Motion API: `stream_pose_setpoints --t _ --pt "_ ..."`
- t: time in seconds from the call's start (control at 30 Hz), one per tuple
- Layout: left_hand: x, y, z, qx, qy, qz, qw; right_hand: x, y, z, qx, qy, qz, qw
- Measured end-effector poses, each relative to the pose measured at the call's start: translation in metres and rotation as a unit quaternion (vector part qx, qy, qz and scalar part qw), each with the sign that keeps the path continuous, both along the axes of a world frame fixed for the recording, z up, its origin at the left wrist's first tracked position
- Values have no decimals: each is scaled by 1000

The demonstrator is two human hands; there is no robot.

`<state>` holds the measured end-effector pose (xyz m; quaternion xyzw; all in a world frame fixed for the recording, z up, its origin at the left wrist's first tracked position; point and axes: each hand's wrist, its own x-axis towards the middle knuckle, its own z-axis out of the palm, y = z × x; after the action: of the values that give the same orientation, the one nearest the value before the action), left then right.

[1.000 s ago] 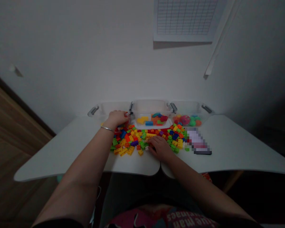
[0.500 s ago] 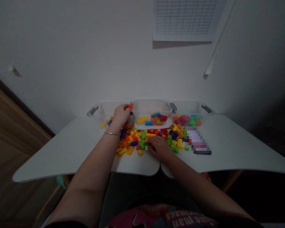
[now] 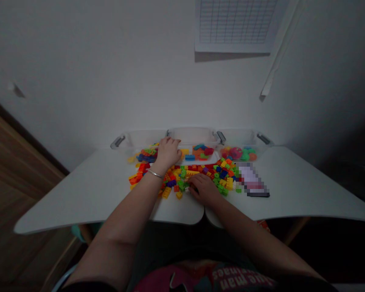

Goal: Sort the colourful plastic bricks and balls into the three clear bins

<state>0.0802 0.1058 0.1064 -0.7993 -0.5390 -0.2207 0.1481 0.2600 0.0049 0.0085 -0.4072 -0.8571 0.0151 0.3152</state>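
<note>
A loose heap of coloured toy building bricks [image 3: 190,172] spreads along the table in front of three clear boxes. My left hand [image 3: 169,152], a silver bangle on its wrist, is over the front left corner of the middle box [image 3: 192,135]. Its fingers point forward with the thumb apart, and no brick shows in it. On the near middle of the heap rests my right hand [image 3: 205,190], its fingers curled down beside green and white bricks. Whatever lies under those fingertips is hidden. Yellow, blue, orange and red pieces lie inside the middle box.
The left box [image 3: 146,137] holds mixed bricks, the right box [image 3: 237,136] round red, green and orange pieces. A phone [image 3: 253,179] with a blurred-out screen lies right of the heap. The white table [image 3: 304,186] has a notch in its front edge; a wall stands behind.
My left hand has moved right and slightly nearer, from the gap between the left and middle boxes. The orange piece in its fingers no longer shows. My right hand stays put.
</note>
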Motion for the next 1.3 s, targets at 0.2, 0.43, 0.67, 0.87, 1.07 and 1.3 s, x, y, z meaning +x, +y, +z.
stream_pose_setpoints --t 0.2,0.43,0.67,0.87,1.07,1.3 --pt "-13 7 0 -48 -25 -61 997 -1 -2 2 -4 1 -1 1000" --pt "-22 -12 5 -8 -100 -95 990 -1 -1 0 -1 -8 -6 1000" --pt "-20 -58 -5 -123 -4 -32 992 -2 0 -2 3 -9 -7 1000" --pt "-16 -73 -32 -136 85 -11 987 -3 -1 -1 2 -11 -7 1000" --pt "-15 -65 -46 -128 83 14 988 -2 0 -2 4 -8 -4 1000" --pt "-13 -61 -53 -106 71 12 992 -2 1 -4 8 -9 -9 1000"
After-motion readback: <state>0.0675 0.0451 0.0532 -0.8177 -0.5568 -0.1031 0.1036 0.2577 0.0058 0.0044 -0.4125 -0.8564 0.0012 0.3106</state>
